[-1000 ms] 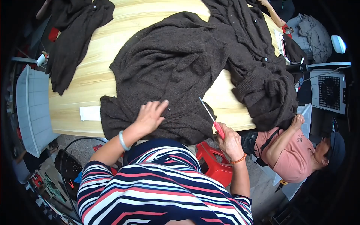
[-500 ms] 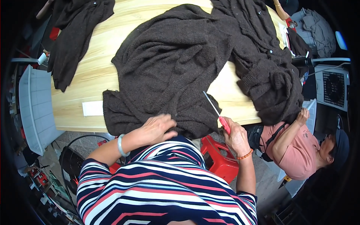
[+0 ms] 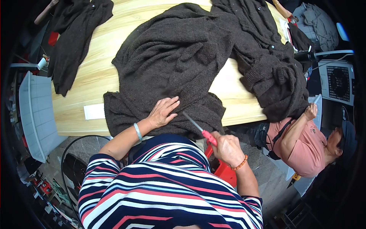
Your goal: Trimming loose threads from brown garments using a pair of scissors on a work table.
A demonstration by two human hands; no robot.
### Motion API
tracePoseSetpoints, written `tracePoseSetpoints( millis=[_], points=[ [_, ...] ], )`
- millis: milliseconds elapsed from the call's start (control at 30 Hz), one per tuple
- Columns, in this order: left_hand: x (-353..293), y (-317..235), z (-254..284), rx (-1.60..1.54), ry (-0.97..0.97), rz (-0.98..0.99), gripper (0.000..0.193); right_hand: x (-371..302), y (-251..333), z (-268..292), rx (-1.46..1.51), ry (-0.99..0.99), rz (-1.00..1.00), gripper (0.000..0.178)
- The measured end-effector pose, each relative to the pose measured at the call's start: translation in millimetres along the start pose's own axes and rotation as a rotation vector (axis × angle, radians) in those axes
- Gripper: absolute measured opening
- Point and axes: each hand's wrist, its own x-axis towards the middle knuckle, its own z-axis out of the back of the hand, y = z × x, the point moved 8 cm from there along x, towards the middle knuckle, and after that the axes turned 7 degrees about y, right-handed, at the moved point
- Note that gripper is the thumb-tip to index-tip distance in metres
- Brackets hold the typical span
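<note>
My left hand (image 3: 163,113) lay spread on the brown sweater (image 3: 160,68), grasping nothing; my right hand (image 3: 228,149) clenched the tool (image 3: 209,137)! Soft, limp knit, I judged, best gathered by its raised folds (image 3: 187,57).

No words, numbers, brands or signs can be read. The pink shirt (image 3: 301,154) of the person at the right bears a small dark print (image 3: 314,131) on its front, too small to tell whether it is lettering or a picture. On the table (image 3: 100,68), at its near left edge, lies a white strip (image 3: 94,112); any marking on it is too faint to make out.
</note>
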Motion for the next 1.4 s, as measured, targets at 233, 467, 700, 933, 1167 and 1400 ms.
tracePoseSetpoints(
  millis=[233,467,700,933,1167,1400],
  points=[
    [-30.8,-2.7,1.1,0.045,0.157,0.068,0.061,7.8,9.4,-10.2,-0.02,0.037,0.026,0.024],
    [-56.2,2.8,23.3,0.01,0.009,0.08,0.056,7.8,19.4,-15.0,-0.036,-0.056,0.11,0.025],
    [-57.2,7.3,8.9,0.145,0.055,0.089,0.058,12.4,57.3,-31.2,-0.191,0.149,0.253,0.02],
    [-36.6,-7.3,57.5,-0.322,-0.244,0.055,0.045,19.5,36.0,8.3,-0.027,-0.09,0.111,0.018],
    [-0.4,3.8,-9.5,0.087,0.014,0.074,0.053,6.5,30.6,-1.8,-0.174,0.076,0.053,0.014],
    [-51.8,-6.5,29.5,0.033,-0.039,0.043,0.072,8.3,39.5,-10.3,-0.103,0.09,0.162,0.02]
  ],
)
